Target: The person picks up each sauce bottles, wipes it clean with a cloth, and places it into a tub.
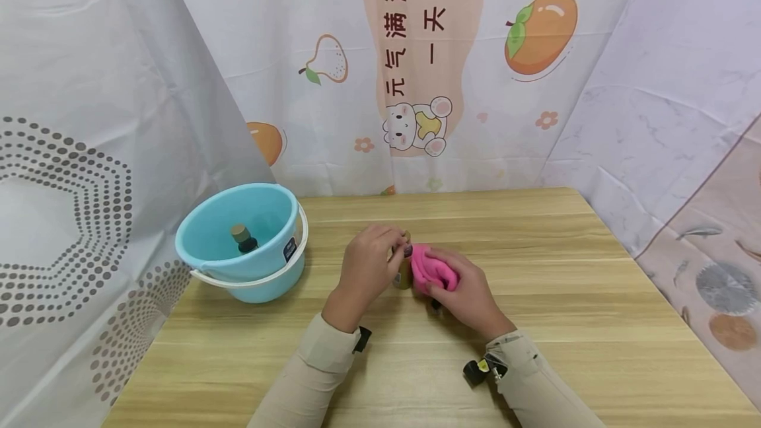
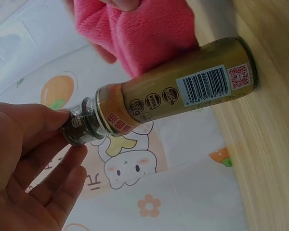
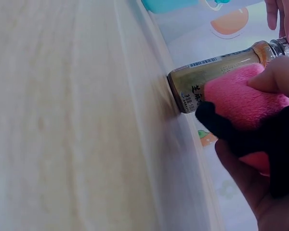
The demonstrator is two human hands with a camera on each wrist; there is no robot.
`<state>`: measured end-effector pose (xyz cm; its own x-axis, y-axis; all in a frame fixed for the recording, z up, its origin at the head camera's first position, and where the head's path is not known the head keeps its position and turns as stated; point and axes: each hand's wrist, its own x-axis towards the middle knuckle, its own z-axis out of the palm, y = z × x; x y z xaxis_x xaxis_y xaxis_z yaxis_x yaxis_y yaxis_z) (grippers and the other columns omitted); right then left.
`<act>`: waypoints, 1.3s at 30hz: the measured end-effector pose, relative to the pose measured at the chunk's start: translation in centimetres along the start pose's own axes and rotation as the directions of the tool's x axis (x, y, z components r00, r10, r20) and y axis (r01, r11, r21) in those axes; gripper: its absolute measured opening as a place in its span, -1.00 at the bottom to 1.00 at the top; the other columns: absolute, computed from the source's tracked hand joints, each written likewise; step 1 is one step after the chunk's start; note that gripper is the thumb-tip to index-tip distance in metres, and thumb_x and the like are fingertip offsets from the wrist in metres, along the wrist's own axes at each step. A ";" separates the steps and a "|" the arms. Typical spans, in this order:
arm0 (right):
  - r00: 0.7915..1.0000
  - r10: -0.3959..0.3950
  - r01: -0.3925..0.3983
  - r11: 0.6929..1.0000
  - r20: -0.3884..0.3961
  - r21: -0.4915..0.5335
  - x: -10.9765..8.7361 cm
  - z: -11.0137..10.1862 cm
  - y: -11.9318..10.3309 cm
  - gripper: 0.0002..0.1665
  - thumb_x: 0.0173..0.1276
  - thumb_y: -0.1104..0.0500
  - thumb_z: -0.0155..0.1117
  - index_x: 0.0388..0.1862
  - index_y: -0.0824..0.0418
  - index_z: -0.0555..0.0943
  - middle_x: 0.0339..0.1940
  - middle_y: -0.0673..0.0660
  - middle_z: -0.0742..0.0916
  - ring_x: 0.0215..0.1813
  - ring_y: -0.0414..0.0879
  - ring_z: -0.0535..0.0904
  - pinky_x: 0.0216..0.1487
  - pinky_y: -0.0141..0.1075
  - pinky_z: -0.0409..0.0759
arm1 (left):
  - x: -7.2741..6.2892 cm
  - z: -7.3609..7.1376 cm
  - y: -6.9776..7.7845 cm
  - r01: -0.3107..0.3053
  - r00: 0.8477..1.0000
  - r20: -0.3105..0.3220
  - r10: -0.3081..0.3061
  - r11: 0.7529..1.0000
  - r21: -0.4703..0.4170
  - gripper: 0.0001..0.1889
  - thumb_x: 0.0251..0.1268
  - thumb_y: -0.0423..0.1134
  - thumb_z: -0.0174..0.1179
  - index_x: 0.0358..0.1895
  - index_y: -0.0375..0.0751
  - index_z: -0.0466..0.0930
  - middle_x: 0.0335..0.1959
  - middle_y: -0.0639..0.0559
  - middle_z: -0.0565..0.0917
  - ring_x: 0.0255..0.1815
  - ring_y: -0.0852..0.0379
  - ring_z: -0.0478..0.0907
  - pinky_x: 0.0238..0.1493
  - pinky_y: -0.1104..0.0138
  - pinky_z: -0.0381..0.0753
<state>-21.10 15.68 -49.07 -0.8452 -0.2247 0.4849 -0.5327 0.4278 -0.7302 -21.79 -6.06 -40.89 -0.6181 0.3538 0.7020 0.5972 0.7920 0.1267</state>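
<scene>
A small sesame oil bottle with a gold label, barcode and dark cap stands upright, its base at the tabletop. My left hand pinches the cap between thumb and fingertips. On the bottle's right side my right hand grips a bunched pink cloth, which lies against the label. The right wrist view shows the thumb over the cloth, and part of the bottle's printed side is covered by it.
A light blue bucket with a white handle stands at the table's left. Inside it is a dark-necked object with a brown top. The wooden table ends at a printed curtain behind.
</scene>
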 end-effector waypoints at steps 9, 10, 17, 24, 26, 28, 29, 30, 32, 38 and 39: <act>0.994 -0.084 0.088 0.994 -0.065 0.062 0.1 0.0 0.0 -0.27 0.16 0.26 0.64 0.34 0.08 0.64 0.38 0.07 0.65 0.34 0.03 0.61 0.26 -0.58 0.49 | 0.1 -0.1 0.1 0.006 1.000 0.014 -0.006 1.000 -0.015 -0.96 0.28 -0.31 0.43 -0.24 -0.10 0.80 -0.18 0.10 0.82 -0.17 0.17 0.75 -0.21 0.38 0.75; 0.993 -0.091 0.096 0.993 -0.076 0.064 0.1 0.0 -0.1 -0.27 0.15 0.29 0.64 0.34 0.11 0.64 0.38 0.10 0.64 0.33 0.05 0.61 0.26 -0.59 0.49 | 0.1 -0.1 0.2 0.007 1.000 0.015 -0.007 1.000 -0.017 -0.96 0.28 -0.30 0.43 -0.24 -0.11 0.80 -0.17 0.10 0.82 -0.17 0.17 0.76 -0.22 0.38 0.75; 0.989 -0.083 0.099 0.986 -0.121 0.136 0.1 -0.6 -2.5 -0.31 0.17 0.44 0.56 0.32 0.30 0.62 0.39 0.25 0.62 0.36 0.16 0.58 0.29 -0.58 0.49 | 0.2 -0.1 0.2 0.004 1.000 0.018 -0.004 1.000 -0.011 -0.91 0.31 -0.29 0.41 -0.16 -0.09 0.82 -0.13 0.09 0.82 -0.17 0.18 0.77 -0.21 0.38 0.75; 0.997 -0.057 0.063 0.991 -0.057 0.115 0.1 -0.8 -3.1 -0.31 0.19 0.39 0.57 0.33 0.26 0.62 0.38 0.26 0.63 0.38 0.17 0.57 0.31 -0.60 0.44 | 0.2 -0.2 0.4 -0.009 1.000 0.024 0.009 1.000 0.002 -0.85 0.32 -0.28 0.41 -0.09 -0.13 0.84 -0.09 0.06 0.80 -0.13 0.15 0.77 -0.12 0.36 0.77; 0.998 -0.049 0.053 0.994 -0.045 0.097 0.1 -0.5 -2.1 -0.29 0.17 0.35 0.61 0.34 0.21 0.62 0.39 0.22 0.63 0.39 0.15 0.57 0.33 -0.59 0.43 | 0.2 -0.3 0.4 -0.011 1.000 0.026 0.011 1.000 0.004 -0.85 0.32 -0.28 0.41 -0.10 -0.14 0.85 -0.08 0.06 0.80 -0.12 0.15 0.78 -0.09 0.36 0.77; 0.998 -0.046 0.048 0.996 -0.033 0.076 0.1 -0.2 -1.1 -0.28 0.17 0.31 0.63 0.34 0.15 0.63 0.38 0.18 0.64 0.39 0.13 0.58 0.35 -0.53 0.46 | 0.2 -0.2 0.4 -0.014 1.000 0.027 0.013 1.000 0.009 -0.86 0.33 -0.28 0.41 -0.10 -0.13 0.85 -0.08 0.06 0.81 -0.10 0.16 0.78 -0.08 0.36 0.76; 0.999 -0.043 0.044 0.997 -0.027 0.062 0.1 -0.1 -0.6 -0.28 0.17 0.28 0.64 0.34 0.12 0.63 0.39 0.15 0.64 0.40 0.11 0.57 0.36 -0.48 0.48 | 0.1 -0.2 0.3 -0.015 0.999 0.028 0.015 1.000 0.013 -0.86 0.33 -0.28 0.41 -0.10 -0.13 0.85 -0.08 0.07 0.81 -0.10 0.16 0.78 -0.07 0.37 0.76; 0.999 -0.039 0.040 0.998 -0.021 0.051 0.1 0.0 -0.1 -0.28 0.17 0.25 0.64 0.34 0.08 0.63 0.39 0.12 0.64 0.41 0.09 0.57 0.38 -0.42 0.51 | 0.1 -0.2 0.3 -0.018 0.999 0.027 0.018 1.000 0.015 -0.86 0.33 -0.27 0.41 -0.11 -0.13 0.85 -0.08 0.07 0.81 -0.09 0.16 0.78 -0.07 0.37 0.76; 1.000 -0.025 0.025 0.999 -0.005 0.034 0.1 0.0 -0.1 -0.30 0.19 0.22 0.64 0.34 0.02 0.64 0.40 0.07 0.63 0.41 0.05 0.57 0.39 -0.28 0.55 | 0.1 -0.1 0.2 -0.024 0.999 0.024 0.023 1.000 0.018 -0.87 0.33 -0.28 0.41 -0.11 -0.13 0.85 -0.08 0.07 0.81 -0.08 0.17 0.78 -0.06 0.37 0.76; 0.999 0.021 -0.021 1.000 0.044 -0.010 0.0 0.0 -0.1 -0.29 0.20 0.20 0.62 0.35 0.00 0.63 0.39 0.05 0.64 0.36 0.03 0.60 0.33 -0.06 0.62 | 0.1 0.0 0.2 -0.030 1.000 0.006 0.030 0.999 0.022 -0.88 0.29 -0.27 0.43 -0.15 -0.13 0.85 -0.10 0.07 0.82 -0.07 0.16 0.78 -0.07 0.35 0.77; 0.998 0.030 -0.030 0.999 0.052 -0.013 -0.1 0.0 -0.1 -0.29 0.19 0.21 0.62 0.35 0.00 0.63 0.38 0.06 0.64 0.35 0.03 0.61 0.31 -0.05 0.63 | 0.1 0.0 0.2 -0.030 1.000 0.004 0.030 0.999 0.021 -0.88 0.28 -0.27 0.43 -0.16 -0.13 0.85 -0.10 0.08 0.82 -0.08 0.17 0.78 -0.08 0.35 0.77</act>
<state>-21.02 15.63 -49.08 -0.8622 -0.2566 0.4369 -0.5066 0.4456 -0.7381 -21.68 -5.85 -40.82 -0.6021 0.3789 0.7027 0.6042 0.7916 0.0909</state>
